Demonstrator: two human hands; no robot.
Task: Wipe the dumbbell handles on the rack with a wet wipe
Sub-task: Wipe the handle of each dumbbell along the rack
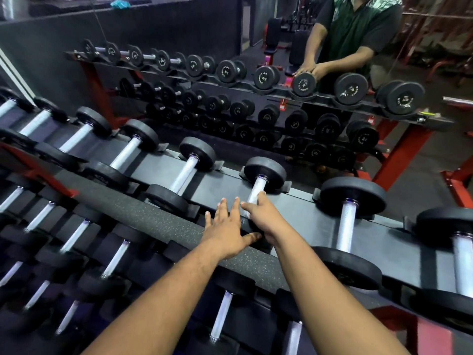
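Right hand (263, 217): fingers curled round the knurled handle (253, 198) of a dumbbell (265, 172) on the rack's (225, 183) top tier. Left hand (225, 226): fingers straight and spread, resting on that dumbbell's near head. Wet wipe: not discernible.

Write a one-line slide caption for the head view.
Right hand wraps a dumbbell handle on the rack while the left hand rests open beside it, mirror behind.

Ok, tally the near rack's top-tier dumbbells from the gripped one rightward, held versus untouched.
Black round-headed dumbbell with silver metal handle, gripped by the right hand: 1
Untouched dumbbells of the same kind: 2
Total: 3
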